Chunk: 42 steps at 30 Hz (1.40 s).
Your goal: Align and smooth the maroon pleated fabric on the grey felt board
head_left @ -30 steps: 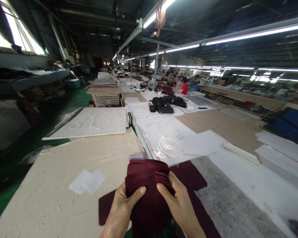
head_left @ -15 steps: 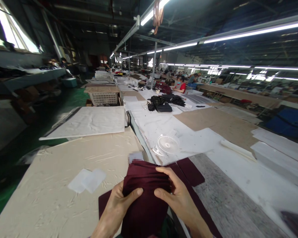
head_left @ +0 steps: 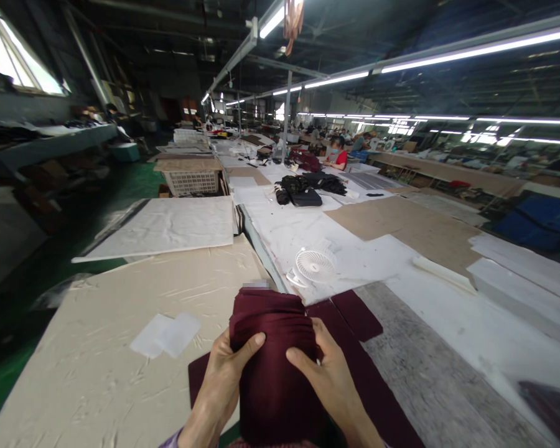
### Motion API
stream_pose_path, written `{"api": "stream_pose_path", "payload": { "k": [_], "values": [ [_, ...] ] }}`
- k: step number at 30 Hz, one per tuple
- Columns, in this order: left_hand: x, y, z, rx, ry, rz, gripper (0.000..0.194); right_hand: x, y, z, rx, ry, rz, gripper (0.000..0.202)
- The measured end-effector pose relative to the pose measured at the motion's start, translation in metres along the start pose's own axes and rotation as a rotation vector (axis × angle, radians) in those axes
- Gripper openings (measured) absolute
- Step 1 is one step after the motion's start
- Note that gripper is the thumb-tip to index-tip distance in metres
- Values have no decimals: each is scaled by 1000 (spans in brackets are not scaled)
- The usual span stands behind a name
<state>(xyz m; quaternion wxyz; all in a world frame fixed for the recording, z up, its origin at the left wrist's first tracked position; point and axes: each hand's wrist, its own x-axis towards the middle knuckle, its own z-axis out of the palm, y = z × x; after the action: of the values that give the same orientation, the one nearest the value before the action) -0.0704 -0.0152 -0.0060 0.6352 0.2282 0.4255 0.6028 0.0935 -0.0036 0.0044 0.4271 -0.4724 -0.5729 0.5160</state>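
A bunched piece of dark maroon fabric (head_left: 271, 348) is raised above the table edge in front of me. My left hand (head_left: 224, 379) grips its left side, thumb pressed on the front. My right hand (head_left: 329, 379) grips its right side, thumb on the front and fingers wrapped behind. Flat maroon fabric pieces (head_left: 354, 314) lie on the table beneath and to the right of the bundle.
Two small white paper pieces (head_left: 165, 334) lie on the beige sheet (head_left: 121, 348) at left. A small white fan (head_left: 315, 266) lies ahead on the white table. Black garments (head_left: 308, 188) lie further back. White stacks (head_left: 522, 292) sit right. People work far behind.
Both hands have shifted their grip on the maroon bundle, the right thumb moving across its front, and the bundle sits slightly higher. The view has tilted a little.
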Motion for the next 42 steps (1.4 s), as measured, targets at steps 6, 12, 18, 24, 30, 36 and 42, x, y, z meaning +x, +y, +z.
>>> {"api": "stream_pose_path", "payload": {
  "k": [6,12,18,24,30,36,42],
  "values": [
    [7,-20,-10,147,57,131,27,2,10,-4,-137,96,-25,17],
    [13,-23,-18,43,102,140,30,-4,16,-5,-325,19,-66,25],
    [9,-25,-6,-48,142,105,33,-8,18,5,-536,268,-400,8],
    [8,-18,-2,-340,126,-182,40,-12,22,-2,-498,179,-322,11],
    [20,-16,-23,-368,-33,-426,55,-14,28,-16,-544,87,-158,13],
    [40,-30,-27,-132,-47,-405,23,-13,40,-16,-523,65,-89,12],
    [70,-49,-44,56,62,-236,19,-45,28,-61,-227,407,-15,13]
  ]
}}
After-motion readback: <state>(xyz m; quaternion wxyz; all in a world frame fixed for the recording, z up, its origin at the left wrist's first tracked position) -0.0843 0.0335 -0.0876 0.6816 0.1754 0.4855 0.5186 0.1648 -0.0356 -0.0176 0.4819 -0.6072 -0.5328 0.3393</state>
